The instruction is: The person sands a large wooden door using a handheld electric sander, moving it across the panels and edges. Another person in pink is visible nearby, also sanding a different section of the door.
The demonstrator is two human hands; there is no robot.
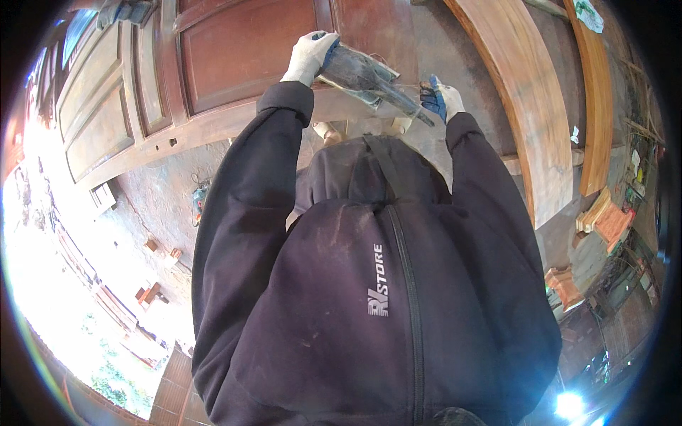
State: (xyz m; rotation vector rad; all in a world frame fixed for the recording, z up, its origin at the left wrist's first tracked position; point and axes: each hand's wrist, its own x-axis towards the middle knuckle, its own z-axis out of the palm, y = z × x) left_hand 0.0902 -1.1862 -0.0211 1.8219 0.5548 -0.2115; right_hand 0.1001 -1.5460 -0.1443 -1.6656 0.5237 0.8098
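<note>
My left hand, in a white glove with a blue palm, is closed around the upper end of a dark, dusty sander-like power tool. Its body narrows toward a thin tail at the lower right, and a flat plate shows along its far side; its exact kind is unclear. My right hand, gloved the same way, is beside that tail with fingers apart and nothing visible in them. Below the tool lies a reddish-brown panelled wooden door, its pale edge nearest me.
Another person's gloved hand works at the upper left. Long curved boards lie on the right, with carved wooden blocks beyond. A small power tool rests on the floor at left. A bright lamp shines at lower right.
</note>
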